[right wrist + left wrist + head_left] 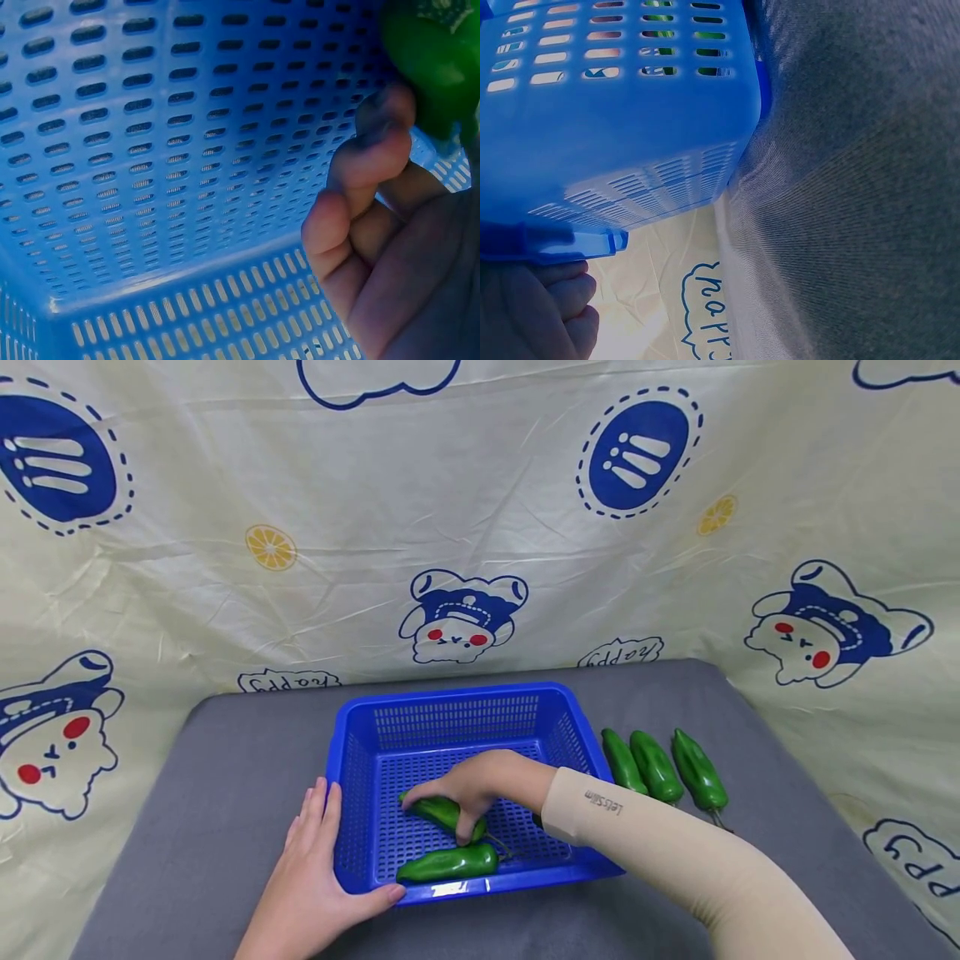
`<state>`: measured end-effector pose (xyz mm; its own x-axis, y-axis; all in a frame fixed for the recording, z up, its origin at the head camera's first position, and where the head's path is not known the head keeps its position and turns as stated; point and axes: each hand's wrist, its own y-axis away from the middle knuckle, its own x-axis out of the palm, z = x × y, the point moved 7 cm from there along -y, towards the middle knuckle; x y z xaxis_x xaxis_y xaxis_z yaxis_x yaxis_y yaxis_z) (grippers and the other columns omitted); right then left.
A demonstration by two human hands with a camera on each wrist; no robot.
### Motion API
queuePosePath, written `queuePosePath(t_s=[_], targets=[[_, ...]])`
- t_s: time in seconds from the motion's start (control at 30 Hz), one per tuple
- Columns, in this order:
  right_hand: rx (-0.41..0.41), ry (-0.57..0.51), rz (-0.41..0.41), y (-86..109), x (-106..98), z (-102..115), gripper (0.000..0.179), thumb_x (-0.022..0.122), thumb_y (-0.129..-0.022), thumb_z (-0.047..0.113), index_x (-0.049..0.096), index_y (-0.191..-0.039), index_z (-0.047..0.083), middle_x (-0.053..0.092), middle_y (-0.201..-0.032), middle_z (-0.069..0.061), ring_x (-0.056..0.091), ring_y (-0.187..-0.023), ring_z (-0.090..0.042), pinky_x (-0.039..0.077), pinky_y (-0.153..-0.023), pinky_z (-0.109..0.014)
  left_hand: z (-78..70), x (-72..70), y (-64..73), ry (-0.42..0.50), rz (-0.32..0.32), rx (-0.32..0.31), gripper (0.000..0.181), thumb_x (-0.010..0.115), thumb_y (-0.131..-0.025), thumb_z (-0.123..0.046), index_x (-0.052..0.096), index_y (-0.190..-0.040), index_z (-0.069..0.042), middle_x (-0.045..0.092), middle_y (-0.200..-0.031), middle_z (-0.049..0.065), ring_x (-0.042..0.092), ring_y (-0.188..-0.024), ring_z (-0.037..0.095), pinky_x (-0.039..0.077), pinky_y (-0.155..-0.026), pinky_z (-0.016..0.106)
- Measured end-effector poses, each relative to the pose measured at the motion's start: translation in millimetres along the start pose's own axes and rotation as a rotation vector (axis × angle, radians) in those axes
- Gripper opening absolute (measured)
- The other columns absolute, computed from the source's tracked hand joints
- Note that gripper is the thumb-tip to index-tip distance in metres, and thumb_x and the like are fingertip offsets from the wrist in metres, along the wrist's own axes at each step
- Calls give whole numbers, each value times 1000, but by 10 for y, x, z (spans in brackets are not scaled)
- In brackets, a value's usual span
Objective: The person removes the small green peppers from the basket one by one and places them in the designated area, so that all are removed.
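Inside the blue basket (450,695), the right hand (472,785) has hold of a green pepper (438,812). Its fingers are bent and its thumb comes round the near side – so the hand is partly closed, about as wide as the pepper it grips. It's hard to tell if that pepper touches the basket floor. Just nearer the front, a second pepper (447,864) lies on its side by the front wall, with no hand on it. A small dark bit shows next to the sleeve (660,852), but too much is hidden to say what it is.

At the near left corner, the left hand (311,868) rests on the basket. Its fingers are fairly straight along the left side, and its thumb is on the front rim. It holds no pepper.

To the right of the basket, three more peppers (656,767) lie side by side on the gray table (247,793). The work looks partway along – two peppers can be seen inside, and three lie outside, not yet in. Behind it all hangs a pale cloth (487,485) with cartoon bears.
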<state>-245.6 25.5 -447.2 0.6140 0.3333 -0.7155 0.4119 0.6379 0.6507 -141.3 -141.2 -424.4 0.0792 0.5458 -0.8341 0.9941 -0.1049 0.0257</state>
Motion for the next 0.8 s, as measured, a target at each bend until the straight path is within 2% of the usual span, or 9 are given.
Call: queuePosePath(t_s=[0.13, 0.33, 0.53, 0.7, 0.8], targets=[[24, 7, -12, -28, 7, -36, 96, 85, -77, 34, 25, -150, 54, 58, -116, 4, 58, -88, -12, 49, -87, -31, 0, 2, 3, 1, 4, -4, 140, 72, -62, -82, 3, -161, -12, 1, -168, 15, 9, -152, 45, 19, -116, 69], [21, -74, -76, -4, -69, -103, 96, 86, -76, 38, 25, -149, 54, 57, -113, 3, 58, -93, -13, 50, -89, -34, 12, 3, 8, 4, -2, 0, 139, 73, -61, -81, 5, -161, -11, 2, -168, 15, 10, -152, 45, 19, -116, 69], [-98, -235, -213, 189, -356, -153, 95, 82, -80, 37, 20, -150, 52, 53, -127, 1, 57, -101, -14, 52, -87, -31, 24, 12, 13, 20, 4, -8, 140, 74, -61, -80, 4, -161, -12, 2, -168, 16, 9, -152, 45, 19, -116, 69], [-230, -398, -335, 492, -590, -164, 96, 82, -82, 31, 18, -151, 49, 45, -134, 2, 56, -109, -16, 55, -87, -28, 1, -3, 6, 18, -5, 7, 139, 74, -62, -80, 4, -161, -12, 2, -168, 17, 10, -152, 46, 20, -116, 69], [-262, -460, -385, 683, -665, -187, 97, 81, -82, 30, 17, -152, 47, 42, -137, 2, 56, -111, -18, 55, -88, -29, 0, -5, 7, 15, -7, 4, 139, 74, -62, -80, 5, -161, -12, 3, -168, 17, 11, -151, 46, 21, -115, 70]])
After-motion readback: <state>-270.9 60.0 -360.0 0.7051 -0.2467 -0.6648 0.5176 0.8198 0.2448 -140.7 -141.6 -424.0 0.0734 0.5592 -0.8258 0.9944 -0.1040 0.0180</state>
